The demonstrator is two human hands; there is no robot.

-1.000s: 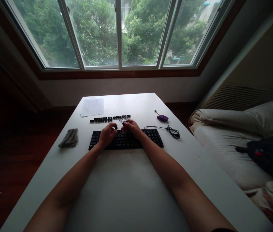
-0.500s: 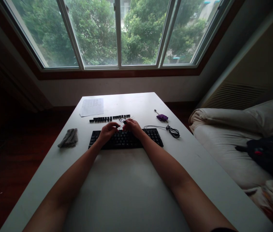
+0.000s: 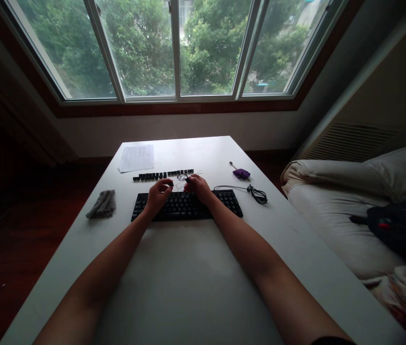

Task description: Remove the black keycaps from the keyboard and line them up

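A black keyboard [image 3: 179, 211] lies across the white table, below both hands. My left hand [image 3: 158, 195], over its upper left part, is closed, with a small black keycap [image 3: 170, 183] pinched between thumb and fingertips. To the right, my right hand [image 3: 199, 187] is closed on the dark handle of a wire keycap puller [image 3: 187, 179]. Thin wire ends stick out on either side of that handle. Beyond the hands runs a row of loose black keycaps [image 3: 152, 176].
A printed paper sheet [image 3: 137, 158] lies at the far left. A grey cloth [image 3: 102, 204] rests left of the keyboard. On the right are a coiled black cable [image 3: 258, 195] and a purple cloth item [image 3: 241, 174] with a thin stick. A pale sofa [image 3: 325, 215] stands beside the table.
My left hand has drawn slightly left, away from the right hand, with the keycap now showing at its fingertips. The puller has moved slightly right with my right hand.
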